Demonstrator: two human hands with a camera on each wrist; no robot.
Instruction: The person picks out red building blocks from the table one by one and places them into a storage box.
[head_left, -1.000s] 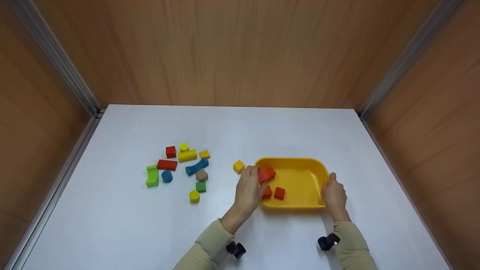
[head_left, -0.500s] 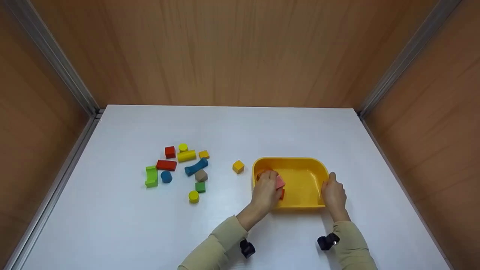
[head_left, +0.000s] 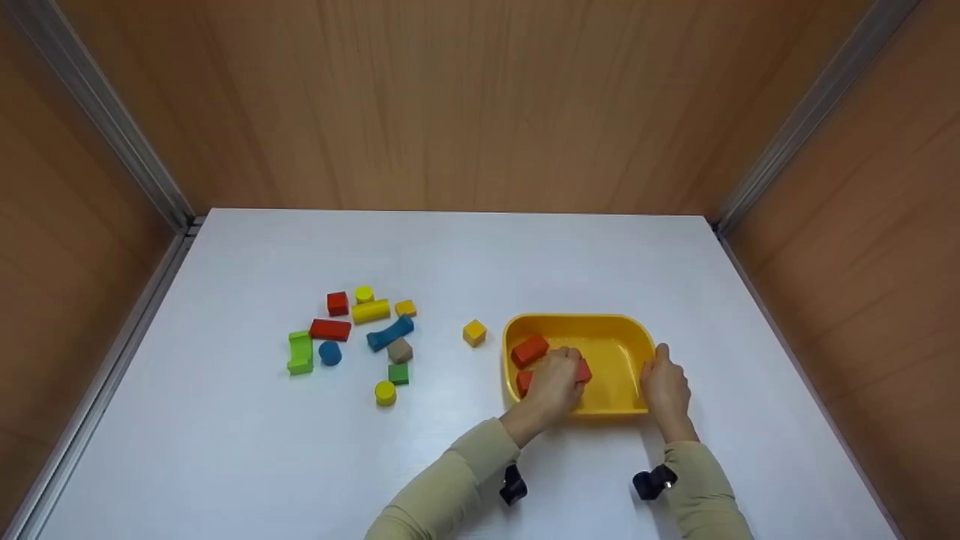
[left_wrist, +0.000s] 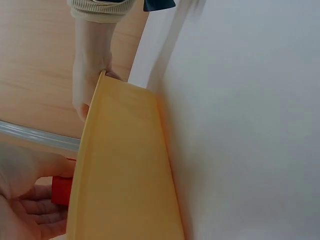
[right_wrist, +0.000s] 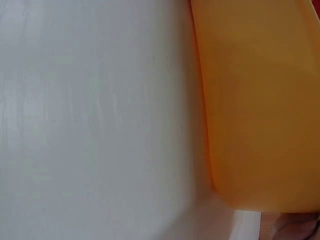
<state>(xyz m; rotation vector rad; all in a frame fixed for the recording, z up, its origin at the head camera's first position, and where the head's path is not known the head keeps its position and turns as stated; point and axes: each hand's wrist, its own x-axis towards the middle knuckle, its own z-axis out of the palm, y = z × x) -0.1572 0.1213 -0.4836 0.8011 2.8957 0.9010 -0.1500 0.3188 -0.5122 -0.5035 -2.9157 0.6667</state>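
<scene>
My left hand (head_left: 553,382) reaches down into the yellow plastic tray (head_left: 619,375) and pinches a red block (head_left: 584,371) between thumb and fingers. In the left wrist view that red block (left_wrist: 62,190) shows just beyond the tray's near wall (left_wrist: 127,160). Two more red blocks lie at the tray's left side, one further back (head_left: 529,351) and one (head_left: 524,382) partly covered by the left hand. At the tray's right end my right hand (head_left: 666,388) grips the rim. The right wrist view shows mostly the tray's outer wall (right_wrist: 260,110), with fingertips low in the corner.
Left of the tray sits a yellow cube (head_left: 474,333). Several loose blocks are scattered farther left, among them a blue arched piece (head_left: 390,333), a yellow cylinder (head_left: 371,311), a red bar (head_left: 330,330) and a light green piece (head_left: 300,353). Wooden walls enclose the white table (head_left: 225,450).
From the tray's left edge, my left hand has moved right and inward with a red block, uncovering the red block at the back left. The right hand keeps its grip on the rim.
</scene>
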